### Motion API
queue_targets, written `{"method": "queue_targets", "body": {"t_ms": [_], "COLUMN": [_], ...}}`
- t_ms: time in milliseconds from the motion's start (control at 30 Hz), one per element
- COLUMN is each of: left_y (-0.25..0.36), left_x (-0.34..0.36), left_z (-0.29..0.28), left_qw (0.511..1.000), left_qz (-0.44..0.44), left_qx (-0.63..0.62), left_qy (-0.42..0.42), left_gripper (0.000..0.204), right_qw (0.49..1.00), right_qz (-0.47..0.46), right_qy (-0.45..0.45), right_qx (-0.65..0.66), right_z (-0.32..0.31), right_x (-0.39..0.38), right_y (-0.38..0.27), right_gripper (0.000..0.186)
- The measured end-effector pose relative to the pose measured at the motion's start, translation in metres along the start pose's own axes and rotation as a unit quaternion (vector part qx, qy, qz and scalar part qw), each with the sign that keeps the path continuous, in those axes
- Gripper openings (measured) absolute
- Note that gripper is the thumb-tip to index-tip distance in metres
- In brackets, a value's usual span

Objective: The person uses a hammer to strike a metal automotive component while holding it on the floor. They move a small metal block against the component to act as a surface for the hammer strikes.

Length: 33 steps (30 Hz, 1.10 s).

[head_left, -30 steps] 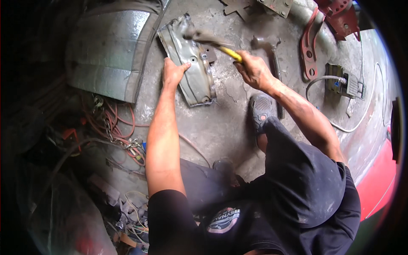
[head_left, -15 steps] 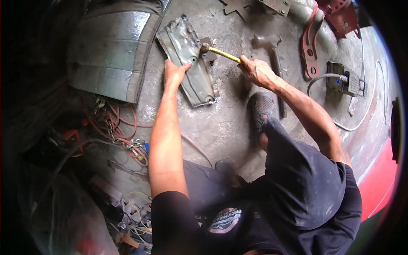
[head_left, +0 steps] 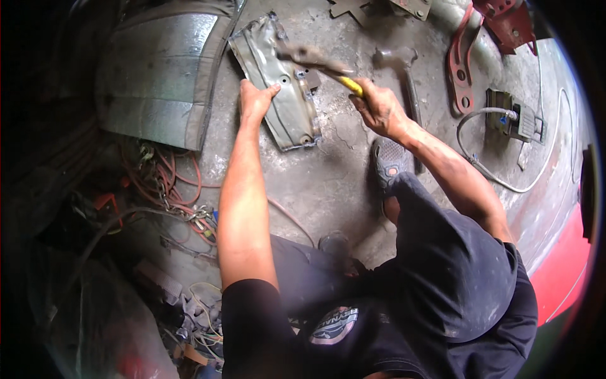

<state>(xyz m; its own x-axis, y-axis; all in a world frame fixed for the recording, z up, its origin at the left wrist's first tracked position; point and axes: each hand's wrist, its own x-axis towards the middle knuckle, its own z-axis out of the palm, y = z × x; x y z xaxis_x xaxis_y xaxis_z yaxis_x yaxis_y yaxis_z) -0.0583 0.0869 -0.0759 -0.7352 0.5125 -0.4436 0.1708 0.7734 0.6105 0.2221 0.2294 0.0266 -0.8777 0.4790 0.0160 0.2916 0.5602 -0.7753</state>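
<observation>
A rounded printed emblem (head_left: 333, 327) in pale and dark tones is displayed on the front of a black T-shirt (head_left: 388, 338), near the lower edge of the view. A few pale capital letters (head_left: 344, 313) are set along its curved border; the remaining print is too small and blurred to be read.

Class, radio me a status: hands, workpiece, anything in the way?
Left hand holding ridged grey sheet-metal panel, thumb on top. Right hand holding yellow-handled hammer, blurred over panel. Nothing visibly blocking.
</observation>
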Motion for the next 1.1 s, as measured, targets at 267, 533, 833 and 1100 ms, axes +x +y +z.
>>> {"method": "queue_targets", "body": {"t_ms": [267,533,833,1100], "left_y": [-0.018,-0.001,-0.009,-0.023], "left_x": [0.005,0.017,-0.015,0.014], "left_z": [-0.009,-0.002,0.001,-0.010], "left_qw": [0.997,0.999,0.995,0.987], "left_qz": [0.030,0.017,0.001,-0.021], "left_qx": [-0.071,-0.024,-0.099,-0.162], "left_qy": [-0.021,-0.014,-0.016,-0.012], "left_gripper": [0.065,0.066,0.070,0.057], "right_qw": [0.998,0.973,0.977,0.999], "right_qz": [0.057,0.135,0.160,0.054], "right_qy": [-0.005,-0.129,-0.113,-0.005], "right_qx": [-0.028,-0.136,-0.085,0.005], "right_z": [0.005,0.015,0.022,-0.004], "right_x": [0.012,-0.011,-0.018,0.011], "right_y": [-0.001,0.049,0.046,-0.031], "right_gripper": [0.021,0.022,0.026,0.021]}}
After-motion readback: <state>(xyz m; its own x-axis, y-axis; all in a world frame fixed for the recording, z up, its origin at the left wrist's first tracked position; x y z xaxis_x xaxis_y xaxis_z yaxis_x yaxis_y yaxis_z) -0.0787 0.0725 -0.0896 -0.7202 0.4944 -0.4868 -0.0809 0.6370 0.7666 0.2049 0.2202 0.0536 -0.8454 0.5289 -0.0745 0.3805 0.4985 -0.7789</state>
